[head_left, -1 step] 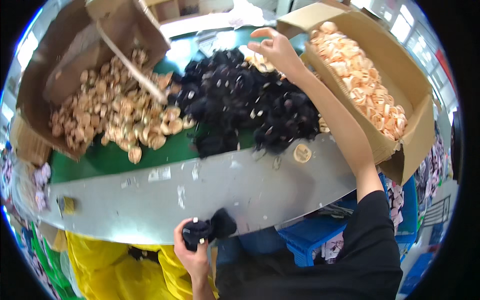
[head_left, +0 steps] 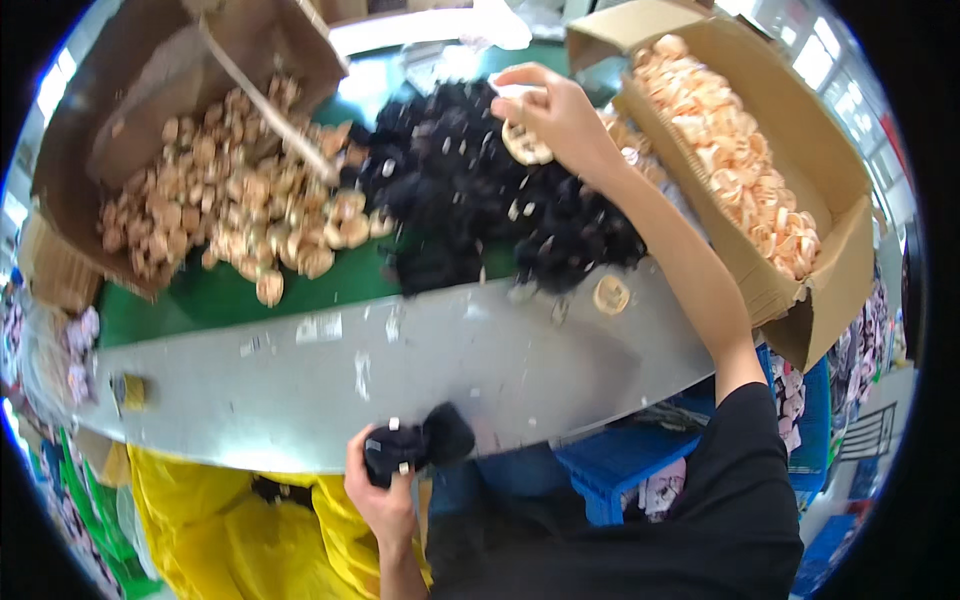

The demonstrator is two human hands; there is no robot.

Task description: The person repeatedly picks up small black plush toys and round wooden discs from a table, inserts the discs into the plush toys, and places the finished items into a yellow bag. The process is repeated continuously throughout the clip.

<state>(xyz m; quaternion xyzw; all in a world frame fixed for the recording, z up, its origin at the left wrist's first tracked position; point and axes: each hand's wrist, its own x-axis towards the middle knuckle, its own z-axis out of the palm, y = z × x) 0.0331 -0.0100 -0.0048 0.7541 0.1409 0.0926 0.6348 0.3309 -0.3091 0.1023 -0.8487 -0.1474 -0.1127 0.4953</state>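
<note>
My left hand (head_left: pixel 385 500) is closed around a black, soft, fuzzy piece (head_left: pixel 398 450) near the table's front edge. A darker fluffy part (head_left: pixel 447 433) sticks out to its right, and small white bits show on it. Far ahead, my right hand (head_left: pixel 560 118) is over the heap of black fuzzy pieces (head_left: pixel 440 170), thumb and forefinger bent. Just under its fingers is a round beige disc with cut-outs (head_left: pixel 527 145), apparently gripped, though the fingers behind it are hidden. Another disc (head_left: pixel 611 294) lies flat on the grey metal tabletop (head_left: pixel 480 360).
At left, a tipped cardboard box (head_left: pixel 80 190) spills beige round pieces (head_left: pixel 250 210) over a green surface (head_left: pixel 220 315). A long open box (head_left: pixel 820 170) of pale peach pieces (head_left: pixel 715 130) stands at right. Yellow cloth (head_left: pixel 220 520) and a blue crate (head_left: pixel 600 470) are below the table.
A beige disc now shows below my right hand's fingers, and that hand has come slightly lower in the picture. My left hand keeps its hold on the black fuzzy piece.
</note>
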